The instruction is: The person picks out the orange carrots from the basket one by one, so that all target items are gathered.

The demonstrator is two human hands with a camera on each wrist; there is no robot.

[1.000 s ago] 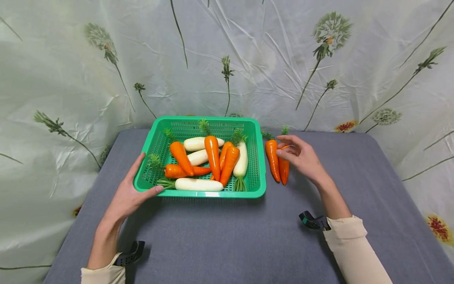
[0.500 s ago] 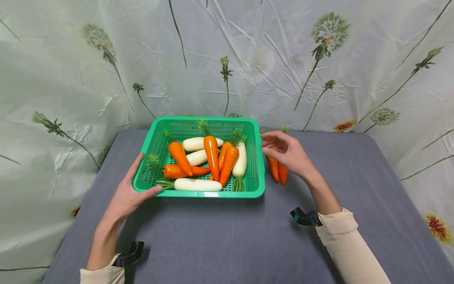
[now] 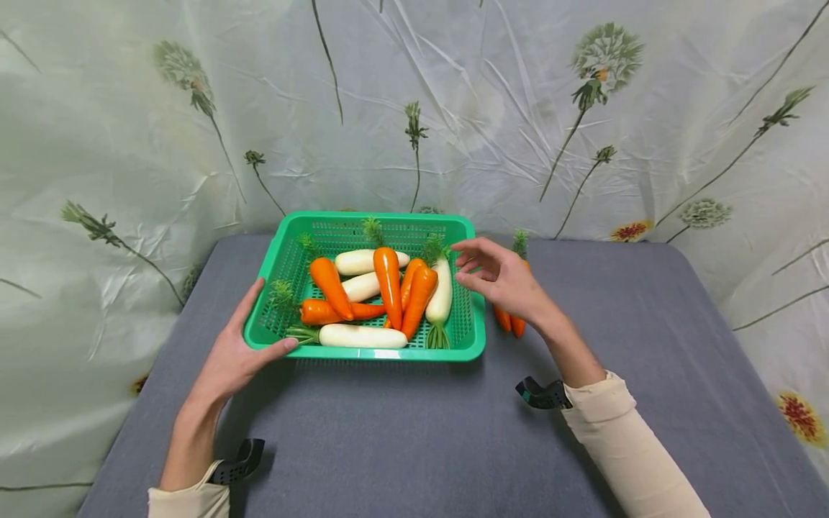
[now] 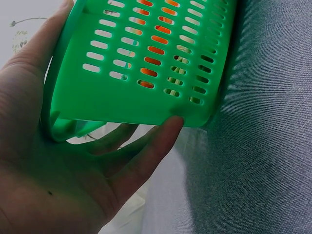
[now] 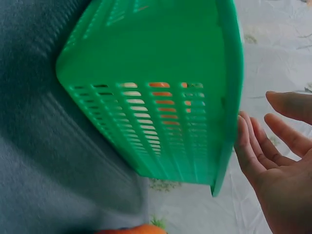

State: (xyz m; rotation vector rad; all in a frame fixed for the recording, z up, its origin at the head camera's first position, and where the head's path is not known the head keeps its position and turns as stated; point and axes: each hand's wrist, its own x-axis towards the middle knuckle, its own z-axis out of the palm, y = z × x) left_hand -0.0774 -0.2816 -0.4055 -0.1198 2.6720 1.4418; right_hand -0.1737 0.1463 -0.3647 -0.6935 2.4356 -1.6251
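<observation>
L hand (image 3: 231, 357): mid-left, gripping green basket (image 3: 382, 354) at near corner; brace firmly.
Basket load: ctr, carrots (image 3: 387, 288) w/ white radishes (image 3: 363, 336).
R hand (image 3: 508, 284): R of ctr, fingers loosely curved, nothing held; clear rim w/o bumping.
Loose carrots (image 3: 518, 327): just R of basket, partly hidden.

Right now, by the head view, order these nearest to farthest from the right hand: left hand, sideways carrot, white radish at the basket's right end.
1. White radish: right end of the basket, just left of the right hand.
2. Sideways carrot: mostly in the basket's left half.
3. Left hand: at the basket's front left corner.
</observation>
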